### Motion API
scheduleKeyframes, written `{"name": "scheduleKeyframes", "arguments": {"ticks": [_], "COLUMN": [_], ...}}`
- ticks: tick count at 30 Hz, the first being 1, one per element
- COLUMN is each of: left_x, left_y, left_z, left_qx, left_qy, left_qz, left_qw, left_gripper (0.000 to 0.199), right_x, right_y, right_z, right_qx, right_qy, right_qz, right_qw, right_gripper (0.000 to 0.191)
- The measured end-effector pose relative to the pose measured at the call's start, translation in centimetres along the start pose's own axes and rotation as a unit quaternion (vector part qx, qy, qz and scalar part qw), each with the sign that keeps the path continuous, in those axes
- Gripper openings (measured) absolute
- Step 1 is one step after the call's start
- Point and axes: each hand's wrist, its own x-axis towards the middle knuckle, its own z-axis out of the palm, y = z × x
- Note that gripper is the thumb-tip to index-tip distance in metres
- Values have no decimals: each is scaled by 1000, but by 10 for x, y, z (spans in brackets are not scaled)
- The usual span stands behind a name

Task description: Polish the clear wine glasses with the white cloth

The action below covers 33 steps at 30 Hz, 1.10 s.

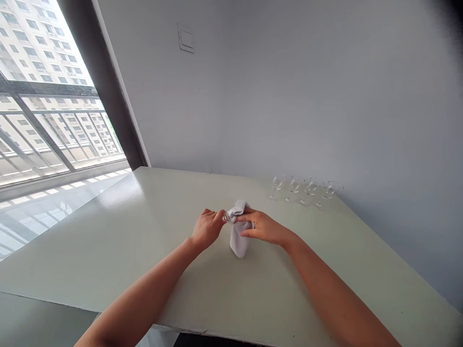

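Glasses point(311, 188) near wall point(361, 111), left grip point(210, 228) on clear glass point(226, 218), right grip point(265, 227) on cloth point(238, 244)

- Cloth point(238, 243): plain white
- Stemmed glasses point(310, 188): clear, colourless
- Desk point(162, 202): pale grey-green, whitish sheen at far left
- Wall point(307, 96): plain bluish grey
- Window frame point(106, 82): dark greyish brown
- Building outside point(38, 41): whitish, patterned with rows of darker windows point(32, 24)

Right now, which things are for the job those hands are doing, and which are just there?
For the job:
white cloth in the right hand
clear object, probably glass, in the left hand
perhaps the four stemmed glasses

Just there:
light switch
building outside
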Motion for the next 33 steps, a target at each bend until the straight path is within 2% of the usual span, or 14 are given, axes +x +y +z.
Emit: {"name": "scheduleKeyframes", "arguments": {"ticks": [2,7,13,15,17,19,21,23,25,26,29,31,33], "left_x": [-1,-1,2,2,2,1,1,1,1,1,2,2,1], "left_y": [0,0,-2,-5,-7,-9,-7,-3,2,5,10,9,7], "left_z": [3,4,-5,-7,-7,-6,-5,-5,-5,-6,-7,-8,-8], "left_qx": [-19,-21,-7,-24,-49,-81,-107,-102,-57,-28,41,60,52], "left_qy": [-22,-45,-10,-8,-27,-55,-68,-59,-34,-21,7,8,-7], "left_qz": [10,-17,-7,-2,10,27,37,49,63,72,99,118,123], "left_qw": [1000,999,1000,1000,998,995,991,992,996,997,994,991,991], "left_gripper": [16,20,21,19,17,16,16,19,23,26,32,34,34], "right_x": [-1,-1,-1,-2,-4,-7,-10,-13,-15,-16,-17,-17,-19], "right_y": [8,11,1,4,11,20,31,39,43,42,36,28,23], "right_z": [4,4,-5,-1,4,10,15,22,29,33,45,49,51], "right_qx": [-6,72,176,119,-11,-122,-149,-81,52,128,316,372,354], "right_qy": [-6,10,-16,-22,-3,26,47,61,74,82,109,107,85], "right_qz": [18,75,83,71,44,3,-29,-20,47,91,192,208,200], "right_qw": [1000,995,981,990,999,992,987,995,995,984,923,898,910], "right_gripper": [34,42,46,50,51,47,41,34,26,26,35,40,44]}}
